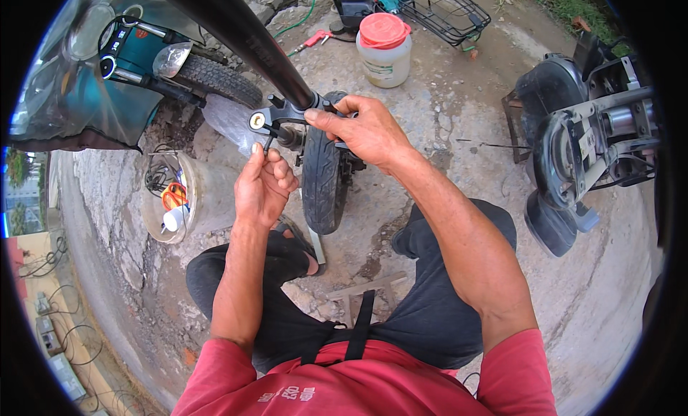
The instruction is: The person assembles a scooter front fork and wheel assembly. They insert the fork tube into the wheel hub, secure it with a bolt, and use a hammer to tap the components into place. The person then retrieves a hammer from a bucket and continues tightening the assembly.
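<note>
A black tube runs down from the upper edge to a black fork clamp, whose round left end has a brass-coloured centre. Below the clamp stands a small black tyre, between my knees. My right hand grips the clamp's right side, thumb on top and fingers curled beyond it, partly hidden. Just under the clamp's left end, my left hand pinches a short dark rod-like piece between thumb and forefinger. Whether it is a bolt or a tool, I cannot tell. The other left fingers are curled in.
A whitish bucket holding tools and wires stands left. Beyond lie a red-lidded plastic jar, a red air gun and a black wire basket. A covered scooter front is upper left; dismantled scooter parts stand right.
</note>
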Demonstrator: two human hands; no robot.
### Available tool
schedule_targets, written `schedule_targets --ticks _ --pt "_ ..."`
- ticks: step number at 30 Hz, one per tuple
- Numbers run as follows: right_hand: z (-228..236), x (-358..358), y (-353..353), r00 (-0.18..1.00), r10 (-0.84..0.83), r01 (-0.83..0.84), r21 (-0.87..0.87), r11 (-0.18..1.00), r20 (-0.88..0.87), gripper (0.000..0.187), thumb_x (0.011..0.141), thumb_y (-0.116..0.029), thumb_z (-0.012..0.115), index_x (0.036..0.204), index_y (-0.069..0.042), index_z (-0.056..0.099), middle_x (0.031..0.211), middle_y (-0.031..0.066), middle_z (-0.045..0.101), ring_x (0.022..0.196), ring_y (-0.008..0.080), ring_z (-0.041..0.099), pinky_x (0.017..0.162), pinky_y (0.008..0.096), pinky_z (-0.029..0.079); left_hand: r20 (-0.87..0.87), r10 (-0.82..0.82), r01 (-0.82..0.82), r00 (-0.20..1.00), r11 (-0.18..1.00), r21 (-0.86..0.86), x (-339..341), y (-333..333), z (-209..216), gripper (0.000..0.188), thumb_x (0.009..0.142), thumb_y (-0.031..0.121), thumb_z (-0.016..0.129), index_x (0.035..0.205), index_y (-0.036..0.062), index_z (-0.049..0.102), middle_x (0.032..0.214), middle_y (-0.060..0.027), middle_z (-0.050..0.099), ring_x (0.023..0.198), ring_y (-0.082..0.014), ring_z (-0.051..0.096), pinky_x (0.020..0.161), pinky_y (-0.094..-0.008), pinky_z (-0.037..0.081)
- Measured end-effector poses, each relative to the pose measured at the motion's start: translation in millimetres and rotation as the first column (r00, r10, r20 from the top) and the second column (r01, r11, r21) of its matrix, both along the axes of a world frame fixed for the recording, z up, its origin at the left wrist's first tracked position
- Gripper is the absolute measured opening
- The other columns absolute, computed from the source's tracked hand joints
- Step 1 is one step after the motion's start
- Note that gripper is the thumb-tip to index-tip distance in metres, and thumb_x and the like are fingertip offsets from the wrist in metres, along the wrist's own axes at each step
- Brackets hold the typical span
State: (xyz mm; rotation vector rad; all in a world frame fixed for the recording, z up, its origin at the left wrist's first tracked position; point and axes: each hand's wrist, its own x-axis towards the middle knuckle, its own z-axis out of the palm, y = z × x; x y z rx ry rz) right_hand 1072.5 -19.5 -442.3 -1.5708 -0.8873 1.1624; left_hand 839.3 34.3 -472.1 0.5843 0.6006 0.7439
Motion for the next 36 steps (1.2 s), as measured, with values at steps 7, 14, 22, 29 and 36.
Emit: schedule_targets --ticks 7,14,22,29,36 --pt "-8 0 3 0.996 -0.006 0.007 -0.009 1.0 0.094 0.062 0.074 -0.062 0.08 0.069 -0.001 0.067 0.068 0.0114 0.066 0.065 0.0191 0.06 0.063 0.0383 0.049 -0.586 0.345 0.06 0.733 0.825 0.561 3 -3 2 0.027 0.105 0.028 0.059 0.097 0.0027 0.064 0.075 -0.0037 0.062 0.066 -0.0124 0.058 0.064 -0.0264 0.048" --pt "2 -10 -2 0.99 0.014 -0.011 -0.021 1.0 0.143 0.062 0.077 -0.06 0.079 0.076 0.001 0.068 0.071 0.0158 0.068 0.069 0.0265 0.066 0.069 0.0418 0.051 -0.52 0.774 0.429 0.36 0.358 0.829 -3 -2 -3 0.019 0.101 0.019 0.064 0.1 -0.0007 0.066 0.074 -0.0048 0.063 0.067 -0.0118 0.057 0.065 -0.0291 0.047" --pt "11 -38 -15 0.987 0.151 -0.153 0.044 0.987 0.049 0.047 0.087 -0.038 0.073 0.108 0.004 0.066 0.097 0.0222 0.072 0.096 0.0369 0.07 0.087 0.0438 0.052 -0.575 0.506 0.117 0.643 0.677 0.727 -41 4 -15 0.027 0.105 0.024 0.057 0.099 -0.0011 0.063 0.076 -0.0065 0.064 0.069 -0.0135 0.062 0.066 -0.0279 0.052" --pt "8 -63 -9 0.974 0.204 -0.209 0.049 0.977 0.098 0.044 0.088 -0.034 0.072 0.112 0.003 0.064 0.098 0.0215 0.072 0.098 0.0372 0.07 0.089 0.0455 0.053 -0.434 0.209 -0.071 0.876 0.947 0.312 -80 8 -19 0.037 0.109 0.034 0.047 0.096 0.0024 0.061 0.074 -0.0092 0.063 0.063 -0.0202 0.059 0.064 -0.0356 0.048" --pt "8 -76 -3 0.968 0.239 -0.238 -0.01 0.971 0.075 0.04 0.085 -0.029 0.077 0.108 0.002 0.066 0.101 0.0189 0.072 0.1 0.0322 0.07 0.089 0.0416 0.052 -0.363 0.2 -0.13 0.91 0.969 0.209 -85 10 -24 0.034 0.11 0.031 0.044 0.098 0.0024 0.06 0.073 -0.009 0.062 0.061 -0.0206 0.059 0.062 -0.0352 0.048"
